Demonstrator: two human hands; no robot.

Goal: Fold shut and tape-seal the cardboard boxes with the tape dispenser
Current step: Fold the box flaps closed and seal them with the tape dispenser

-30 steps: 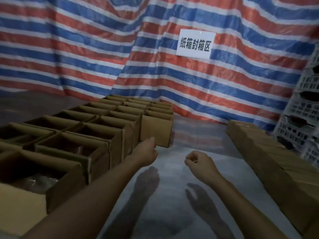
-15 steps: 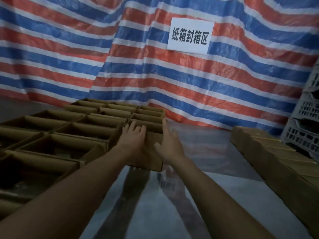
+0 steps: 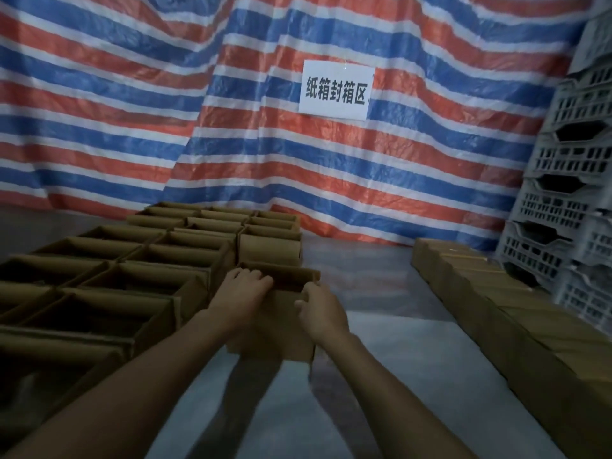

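Striped tarp (image 3: 231, 144) behind; L hand (image 3: 245, 289) & R hand (image 3: 323, 309) are gripping open cardboard box (image 3: 280, 321) by its rim; yanking prob risks crumpling flaps.

Open box (image 3: 276, 326) interior too dark to tell — crates (image 3: 569, 160) cut off right.

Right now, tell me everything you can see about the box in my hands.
The box is plain brown cardboard, small and upright, with its top open and no tape visible on it. Its inside is too dark to read. It stands just right of the block of open boxes. The left hand curls over its near rim, and the right hand holds its near right corner, thumb on the front face. Whether it rests on the floor or is lifted is unclear.
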